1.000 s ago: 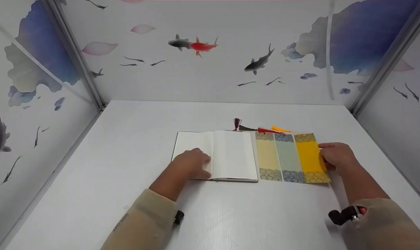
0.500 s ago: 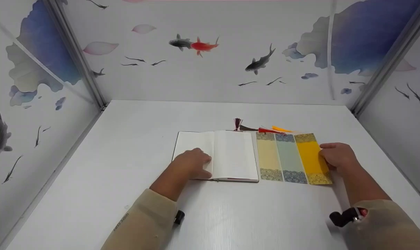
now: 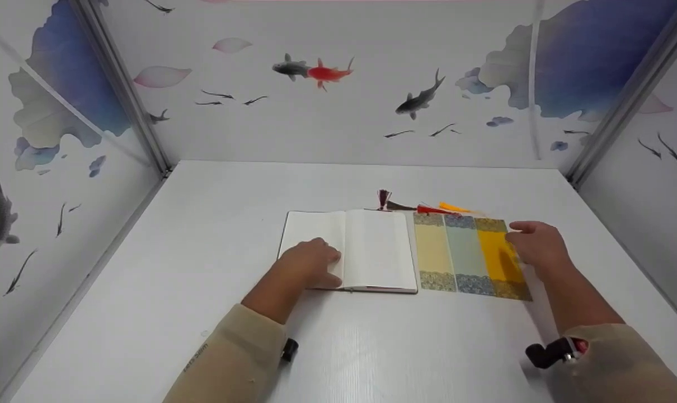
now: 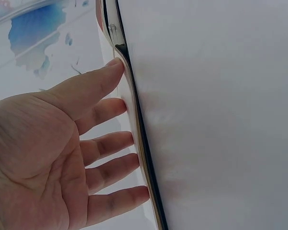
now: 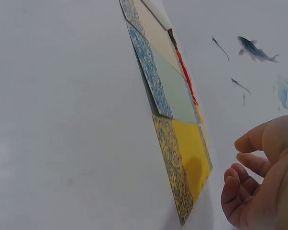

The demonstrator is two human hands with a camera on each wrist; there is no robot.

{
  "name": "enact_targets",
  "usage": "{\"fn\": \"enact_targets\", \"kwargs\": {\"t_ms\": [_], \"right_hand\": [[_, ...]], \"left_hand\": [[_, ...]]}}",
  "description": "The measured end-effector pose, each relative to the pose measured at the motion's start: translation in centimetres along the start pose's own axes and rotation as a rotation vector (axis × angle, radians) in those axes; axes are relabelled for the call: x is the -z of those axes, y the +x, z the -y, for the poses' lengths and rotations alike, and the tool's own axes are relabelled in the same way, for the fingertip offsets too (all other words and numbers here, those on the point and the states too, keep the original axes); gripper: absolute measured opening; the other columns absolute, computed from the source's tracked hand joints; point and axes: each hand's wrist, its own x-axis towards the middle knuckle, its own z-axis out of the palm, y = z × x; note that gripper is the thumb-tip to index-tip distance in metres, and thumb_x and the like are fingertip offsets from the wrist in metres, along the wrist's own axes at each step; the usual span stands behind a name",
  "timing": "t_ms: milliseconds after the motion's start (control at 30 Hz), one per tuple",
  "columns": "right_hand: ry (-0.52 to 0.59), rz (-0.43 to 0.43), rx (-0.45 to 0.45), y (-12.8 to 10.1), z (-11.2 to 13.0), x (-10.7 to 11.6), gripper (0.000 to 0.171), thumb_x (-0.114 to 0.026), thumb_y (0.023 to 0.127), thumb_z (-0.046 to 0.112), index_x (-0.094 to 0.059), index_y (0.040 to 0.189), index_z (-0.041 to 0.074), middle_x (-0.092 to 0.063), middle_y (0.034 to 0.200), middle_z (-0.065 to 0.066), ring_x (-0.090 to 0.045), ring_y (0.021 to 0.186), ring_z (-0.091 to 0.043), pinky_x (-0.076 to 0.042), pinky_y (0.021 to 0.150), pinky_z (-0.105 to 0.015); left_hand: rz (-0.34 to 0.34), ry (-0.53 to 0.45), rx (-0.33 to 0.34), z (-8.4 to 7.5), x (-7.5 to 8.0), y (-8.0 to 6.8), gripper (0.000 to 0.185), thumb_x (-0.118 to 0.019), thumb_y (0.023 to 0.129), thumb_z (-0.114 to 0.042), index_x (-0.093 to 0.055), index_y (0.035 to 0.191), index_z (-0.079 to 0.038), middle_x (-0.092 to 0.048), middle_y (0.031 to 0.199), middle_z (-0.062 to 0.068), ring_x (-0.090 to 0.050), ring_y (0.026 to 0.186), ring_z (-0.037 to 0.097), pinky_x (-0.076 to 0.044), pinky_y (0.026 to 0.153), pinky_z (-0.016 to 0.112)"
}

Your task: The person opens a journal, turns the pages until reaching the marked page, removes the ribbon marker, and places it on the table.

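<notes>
An open notebook (image 3: 379,252) with blank pages lies on the table. My left hand (image 3: 310,263) rests on its left page; in the left wrist view the fairly straight fingers (image 4: 113,149) and thumb touch the paper. Right of the notebook are three lace-edged bookmarks side by side: cream (image 3: 432,249), pale green (image 3: 465,249) and yellow (image 3: 490,246). My right hand (image 3: 540,246) is beside the yellow bookmark's right edge. In the right wrist view this hand (image 5: 268,177) is apart from the bookmark, fingers loosely bent with nothing between them.
Tassels lie behind the bookmarks: a maroon one (image 3: 383,200), a dark one (image 3: 399,206), a red one (image 3: 431,210) and an orange-yellow one (image 3: 453,207). White walls (image 3: 338,134) printed with fish enclose the white table (image 3: 215,224) on the back and sides.
My right hand has let go of the yellow bookmark and lifted slightly up and left. The bookmark's edge has shifted left, closer to the pale green one. My left hand has not moved.
</notes>
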Motion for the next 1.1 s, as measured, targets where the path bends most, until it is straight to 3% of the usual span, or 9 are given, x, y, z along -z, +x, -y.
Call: {"fn": "enact_targets", "kwargs": {"t_ms": [133,400,533,700,800,967,1100], "right_hand": [[0.013,0.027,0.021,-1.4,1.7,-1.6,0.063,-0.058,0.106,0.034,-0.043,0.165,0.018,-0.041,0.168,-0.021,-0.048,0.134,-0.039,-0.047,0.116,-0.045],[-0.069,0.067,0.222,-4.2,4.4,-4.4,0.060,-0.061,0.106,0.043,-0.052,0.160,0.018,-0.053,0.152,-0.016,-0.050,0.128,-0.033,-0.048,0.099,-0.038],[-0.066,0.075,0.280,-5.6,5.5,-5.9,0.058,-0.065,0.105,0.042,-0.056,0.157,0.019,-0.057,0.149,-0.013,-0.051,0.128,-0.032,-0.049,0.092,-0.034],[-0.089,0.118,0.361,-7.4,6.2,-7.7,0.056,-0.069,0.103,0.043,-0.059,0.153,0.020,-0.061,0.145,-0.012,-0.058,0.130,-0.033,-0.058,0.097,-0.035],[-0.142,0.156,0.415,-8.2,6.4,-8.7,0.057,-0.072,0.101,0.043,-0.059,0.153,0.022,-0.061,0.149,-0.011,-0.061,0.132,-0.034,-0.061,0.102,-0.042],[-0.256,0.202,0.555,-8.7,6.0,-10.5,0.056,-0.079,0.098,0.036,-0.062,0.150,0.025,-0.054,0.159,-0.005,-0.057,0.143,-0.035,-0.053,0.116,-0.055],[-0.312,0.254,0.677,-8.7,5.3,-11.6,0.053,-0.082,0.096,0.030,-0.066,0.147,0.025,-0.051,0.163,-0.001,-0.050,0.152,-0.034,-0.046,0.122,-0.058]], "left_hand": [[-0.004,-0.001,-0.007,0.0,0.1,-0.1,0.061,-0.076,0.098,-0.042,-0.060,0.154,-0.022,-0.055,0.159,0.007,-0.054,0.146,0.029,-0.045,0.122,0.048],[-0.005,-0.014,0.009,-0.2,0.2,-0.1,0.063,-0.076,0.098,-0.042,-0.058,0.156,-0.023,-0.054,0.161,0.006,-0.052,0.149,0.030,-0.044,0.124,0.048],[-0.005,-0.020,0.016,-0.4,0.3,-0.4,0.063,-0.075,0.098,-0.042,-0.059,0.155,-0.022,-0.054,0.162,0.006,-0.052,0.150,0.030,-0.044,0.124,0.048],[-0.002,-0.025,0.028,-0.5,0.4,-0.5,0.063,-0.076,0.098,-0.042,-0.059,0.156,-0.022,-0.053,0.162,0.006,-0.051,0.151,0.029,-0.043,0.125,0.048],[-0.001,-0.035,0.037,-0.5,0.4,-0.5,0.064,-0.076,0.098,-0.042,-0.058,0.156,-0.023,-0.053,0.162,0.005,-0.051,0.151,0.029,-0.042,0.126,0.048],[-0.003,-0.044,0.044,-0.5,0.3,-0.4,0.064,-0.077,0.097,-0.041,-0.058,0.156,-0.023,-0.053,0.163,0.005,-0.051,0.151,0.028,-0.042,0.126,0.047],[-0.005,-0.048,0.058,-0.5,0.2,-0.2,0.064,-0.078,0.097,-0.041,-0.059,0.155,-0.024,-0.054,0.163,0.005,-0.052,0.150,0.028,-0.042,0.126,0.048]]}}
